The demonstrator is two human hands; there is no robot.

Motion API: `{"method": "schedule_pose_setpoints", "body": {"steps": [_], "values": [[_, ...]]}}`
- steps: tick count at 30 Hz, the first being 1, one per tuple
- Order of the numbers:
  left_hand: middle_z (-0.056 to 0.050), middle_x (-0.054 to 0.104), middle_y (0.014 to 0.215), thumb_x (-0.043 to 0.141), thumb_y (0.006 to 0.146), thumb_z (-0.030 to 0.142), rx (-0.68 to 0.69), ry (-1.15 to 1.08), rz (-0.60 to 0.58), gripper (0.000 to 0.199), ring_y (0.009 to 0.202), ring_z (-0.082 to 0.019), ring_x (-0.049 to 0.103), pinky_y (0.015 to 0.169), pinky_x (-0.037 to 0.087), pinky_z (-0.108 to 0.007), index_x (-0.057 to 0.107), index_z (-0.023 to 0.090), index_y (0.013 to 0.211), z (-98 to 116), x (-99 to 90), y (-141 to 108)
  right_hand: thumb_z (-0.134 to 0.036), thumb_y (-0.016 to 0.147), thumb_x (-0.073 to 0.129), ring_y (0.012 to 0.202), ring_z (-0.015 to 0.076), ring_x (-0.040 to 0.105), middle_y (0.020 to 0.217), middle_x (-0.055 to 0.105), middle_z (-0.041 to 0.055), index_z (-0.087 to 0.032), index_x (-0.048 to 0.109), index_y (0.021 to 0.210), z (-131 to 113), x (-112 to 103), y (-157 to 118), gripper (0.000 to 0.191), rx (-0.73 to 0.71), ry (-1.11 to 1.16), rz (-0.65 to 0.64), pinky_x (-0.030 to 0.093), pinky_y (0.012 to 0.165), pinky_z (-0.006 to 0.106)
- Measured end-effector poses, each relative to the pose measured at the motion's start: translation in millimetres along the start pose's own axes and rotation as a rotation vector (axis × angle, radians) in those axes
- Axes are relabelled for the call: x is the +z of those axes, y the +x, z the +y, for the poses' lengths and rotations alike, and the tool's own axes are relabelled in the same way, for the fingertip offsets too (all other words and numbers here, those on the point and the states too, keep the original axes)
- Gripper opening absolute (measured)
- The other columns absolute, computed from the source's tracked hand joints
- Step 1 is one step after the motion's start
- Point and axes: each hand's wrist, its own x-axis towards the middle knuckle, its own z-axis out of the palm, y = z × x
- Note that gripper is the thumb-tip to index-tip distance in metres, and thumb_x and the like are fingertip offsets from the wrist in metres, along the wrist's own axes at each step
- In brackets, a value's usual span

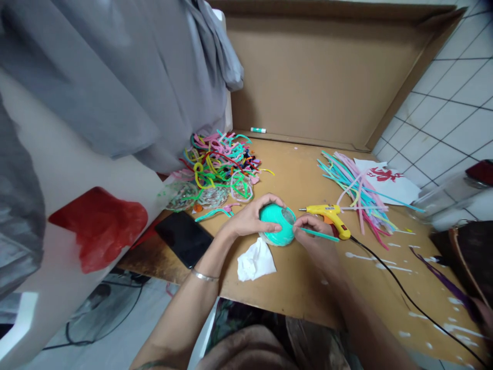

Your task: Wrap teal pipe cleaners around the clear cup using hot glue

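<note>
A round object covered in turquoise strands [276, 234] is held above the table, with a greyish see-through patch at its upper right. My left hand [252, 218] wraps round its left side, thumb across the front. At its right edge, the fingers of my right hand [308, 231] pinch a turquoise pipe cleaner [321, 235], whose free end sticks out to the right. Just beyond my right hand lies a yellow glue gun [327, 211], its nozzle towards the left. A crumpled white tissue [256, 261] lies below the round object.
Tangled colourful pipe cleaners [221, 159] lie at the back left, straight ones [354, 187] at the back right. A black phone [184, 239] is near the left edge. The glue gun's cord [400, 282] crosses the right side. A cardboard panel [308, 77] stands behind.
</note>
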Motion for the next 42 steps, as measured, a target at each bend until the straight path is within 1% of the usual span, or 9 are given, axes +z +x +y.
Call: {"method": "schedule_pose_setpoints", "body": {"steps": [4,12,18,24,29,33,38,42], "values": [[-0.009,0.063,0.118,0.083,0.068,0.037,-0.011,-0.024,0.004,0.054,0.111,-0.026,0.058,0.096,0.046,-0.037,0.059,0.019,0.113,5.1,0.3,-2.8,-0.034,0.063,0.06,0.056,0.0131,0.05,0.06,0.057,-0.0014,-0.022,0.059,0.06,0.7,0.2,-0.4,0.012,0.039,0.012,0.004,0.04,0.05,0.025],[-0.01,0.064,0.121,0.081,0.073,0.039,-0.043,-0.029,0.013,0.048,0.115,-0.026,0.058,0.1,0.044,-0.038,0.06,0.019,0.111,16.7,3.5,-7.2,-0.032,0.061,0.059,0.054,0.0133,0.05,0.059,0.058,-0.0016,-0.022,0.059,0.059,-2.1,-0.1,0.7,0.01,0.03,0.033,0.001,0.04,0.05,0.025],[-0.01,0.065,0.123,0.077,0.077,0.04,-0.046,0.028,0.028,0.043,0.117,-0.027,0.059,0.101,0.044,-0.038,0.061,0.019,0.111,24.6,6.6,-13.2,-0.031,0.06,0.059,0.056,0.0142,0.051,0.059,0.059,-0.0013,-0.023,0.059,0.058,-0.3,-0.5,1.6,0.008,0.005,0.041,-0.021,0.042,0.051,0.026],[-0.011,0.063,0.13,0.07,0.085,0.041,0.006,0.065,0.013,0.035,0.122,-0.026,0.057,0.103,0.042,-0.038,0.06,0.019,0.11,21.0,8.8,-19.1,-0.033,0.059,0.059,0.054,0.0134,0.05,0.058,0.057,-0.0019,-0.023,0.058,0.058,-2.0,0.8,0.8,0.011,0.019,0.069,-0.016,0.04,0.051,0.026],[-0.012,0.06,0.133,0.067,0.086,0.046,0.016,0.048,0.005,0.036,0.127,-0.027,0.055,0.105,0.042,-0.04,0.059,0.019,0.109,18.0,9.9,-20.2,-0.034,0.056,0.059,0.054,0.0136,0.049,0.057,0.056,-0.0018,-0.023,0.058,0.057,-3.8,0.6,1.0,0.011,0.043,0.084,-0.018,0.039,0.051,0.026],[-0.014,0.058,0.136,0.066,0.087,0.047,0.024,0.03,0.003,0.036,0.13,-0.027,0.053,0.106,0.041,-0.04,0.059,0.019,0.108,18.1,10.3,-20.9,-0.034,0.058,0.059,0.054,0.0135,0.048,0.056,0.055,-0.0021,-0.023,0.057,0.058,-2.7,0.7,1.6,0.01,0.017,0.069,-0.025,0.037,0.05,0.026],[-0.015,0.056,0.138,0.064,0.087,0.052,0.033,0.017,0.019,0.039,0.131,-0.028,0.053,0.106,0.041,-0.041,0.059,0.019,0.108,14.4,11.0,-22.6,-0.035,0.059,0.059,0.054,0.014,0.049,0.056,0.055,-0.0018,-0.023,0.058,0.059,-1.4,1.1,1.0,0.012,0.025,0.066,-0.033,0.039,0.05,0.026],[-0.015,0.055,0.139,0.059,0.09,0.051,0.057,0.058,0.039,0.036,0.13,-0.028,0.053,0.108,0.04,-0.045,0.058,0.019,0.108,10.8,12.7,-23.0,-0.034,0.061,0.06,0.055,0.0137,0.051,0.058,0.057,-0.0012,-0.022,0.058,0.059,-0.4,0.8,0.2,0.013,-0.01,0.05,-0.03,0.04,0.051,0.026]]}}
